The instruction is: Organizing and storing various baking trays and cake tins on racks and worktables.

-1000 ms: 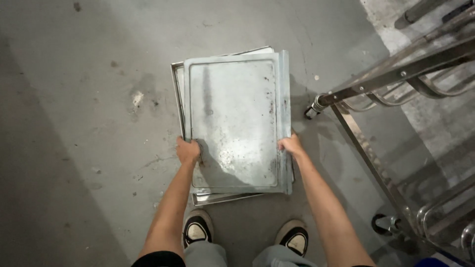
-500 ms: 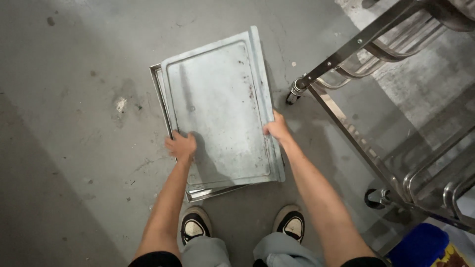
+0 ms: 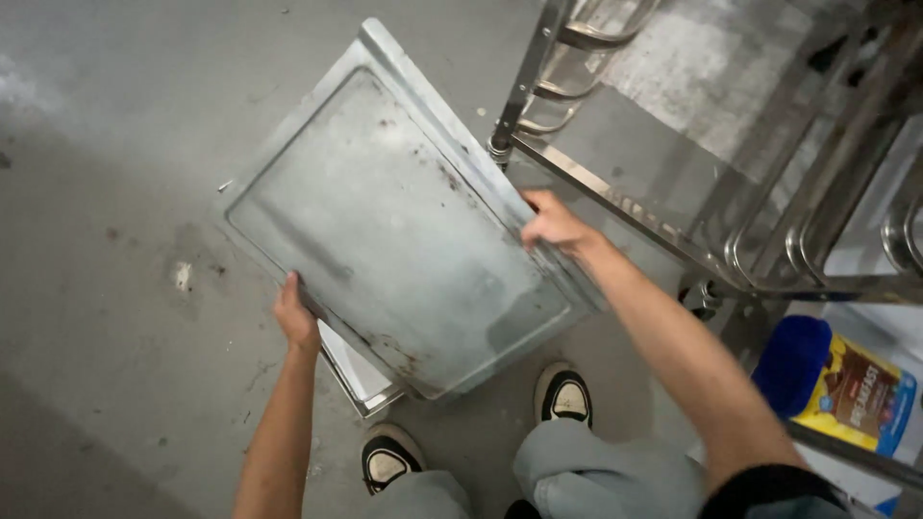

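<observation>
The metal baking tray (image 3: 394,226) is held tilted above the concrete floor (image 3: 115,192), its long axis running from 10 o'clock to 4 o'clock. The left hand (image 3: 296,322) has its fingers clamped on the 8 o'clock edge, the right hand (image 3: 553,223) on the 2 o'clock edge, nearer the steel rack (image 3: 673,221) at 2 o'clock. Another tray (image 3: 361,380) shows beneath.

Top tray (image 3: 394,221): tilting, its far end swinging right toward the metal rack (image 3: 673,192).
Right hand (image 3: 553,223): shifting farther along the right rim.
Left hand (image 3: 296,317): staying nearer, gripping the left rim.
</observation>
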